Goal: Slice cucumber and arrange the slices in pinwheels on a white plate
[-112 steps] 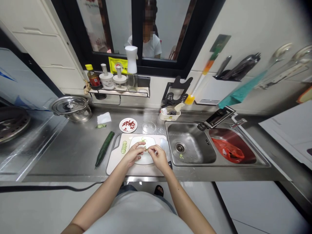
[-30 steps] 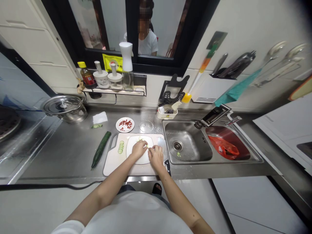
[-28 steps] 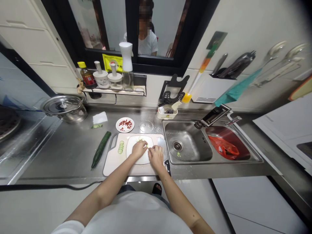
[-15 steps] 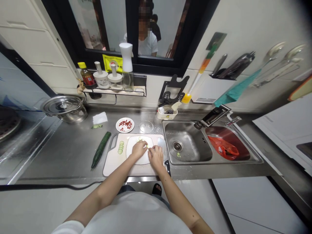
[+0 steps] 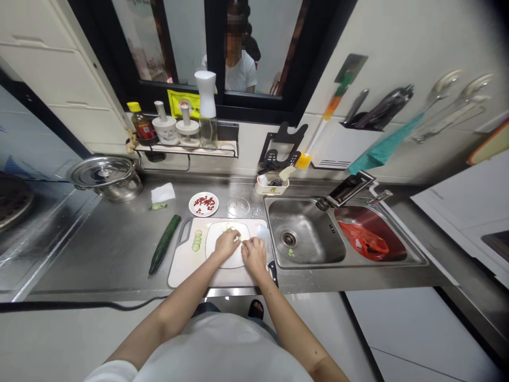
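Note:
Over a white square plate (image 5: 212, 253), my left hand (image 5: 226, 245) and my right hand (image 5: 254, 254) meet with fingertips pinched. Between them is a small pale-green piece, apparently a cucumber slice (image 5: 240, 239); its far side is hidden by fingers. More thin green pieces lie on the plate's back edge. The plate rests on a pale cutting board (image 5: 185, 270) with a grey handle. Left of the plate, a short row of overlapping cucumber slices (image 5: 196, 241) lies on the board. A knife (image 5: 272, 271) shows its black handle beside my right wrist.
A whole cucumber (image 5: 164, 245) lies left of the board. Behind it stand a small plate of red pieces (image 5: 203, 205) and a lidded steel pot (image 5: 105, 178). The sink (image 5: 310, 233) is at right, with a red bag (image 5: 366, 241). Someone sits beyond the window.
Both hands stay over the plate in nearly the same pinch, fingers shifting only slightly. Objects on the counter have not moved.

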Tool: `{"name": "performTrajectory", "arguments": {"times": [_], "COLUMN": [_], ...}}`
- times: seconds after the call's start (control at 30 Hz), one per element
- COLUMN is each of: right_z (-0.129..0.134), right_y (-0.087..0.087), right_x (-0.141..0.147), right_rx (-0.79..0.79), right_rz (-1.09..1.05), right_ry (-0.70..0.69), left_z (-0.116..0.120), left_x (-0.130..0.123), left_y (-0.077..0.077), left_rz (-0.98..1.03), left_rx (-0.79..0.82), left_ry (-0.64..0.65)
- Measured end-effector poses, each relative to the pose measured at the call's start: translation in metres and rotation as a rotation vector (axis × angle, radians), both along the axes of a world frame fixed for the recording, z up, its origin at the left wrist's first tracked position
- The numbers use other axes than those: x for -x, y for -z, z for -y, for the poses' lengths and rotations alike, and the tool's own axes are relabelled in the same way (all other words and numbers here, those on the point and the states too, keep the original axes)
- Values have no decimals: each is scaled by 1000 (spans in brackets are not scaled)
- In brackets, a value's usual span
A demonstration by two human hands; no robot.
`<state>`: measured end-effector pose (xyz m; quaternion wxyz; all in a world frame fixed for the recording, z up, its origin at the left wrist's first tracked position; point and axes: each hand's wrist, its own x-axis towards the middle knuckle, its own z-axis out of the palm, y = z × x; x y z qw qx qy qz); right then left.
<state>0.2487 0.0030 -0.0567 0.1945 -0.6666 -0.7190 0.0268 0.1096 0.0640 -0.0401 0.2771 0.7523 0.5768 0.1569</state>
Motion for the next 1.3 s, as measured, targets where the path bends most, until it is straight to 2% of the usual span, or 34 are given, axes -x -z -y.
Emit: {"name": "performTrajectory", "arguments": {"times": [0.17, 0.33, 0.5, 0.63, 0.8, 0.97, 1.1, 1.3], "right_z": [1, 4, 10, 16, 24, 30, 35, 40], "right_y": [-3, -8, -11, -12, -11, -12, -15, -18], "right_x": [-1, 2, 6, 9, 11, 12, 13, 16], "right_rx": [-20, -51, -74, -81, -87, -87, -83, -68], "right_rz": [-36, -63, -95, -116, -111, -113, -120, -142], "right_ry": [10, 9, -14, -24, -31, -26, -52, -91], "left_z": [4, 14, 35, 52, 68, 71, 68, 65], "left_x": [-1, 4, 23, 44, 79, 112, 125, 127], "left_y": [-1, -9, -15, -11, -1, 2, 0, -5], "left_rz": [51, 153, 229, 254, 150, -5, -67, -137], "left_rx": [-12, -43, -65, -75, -75, -42, -5, 40], "left_ry": [-30, -61, -125, -177, -385, -577, -631, -634]}}
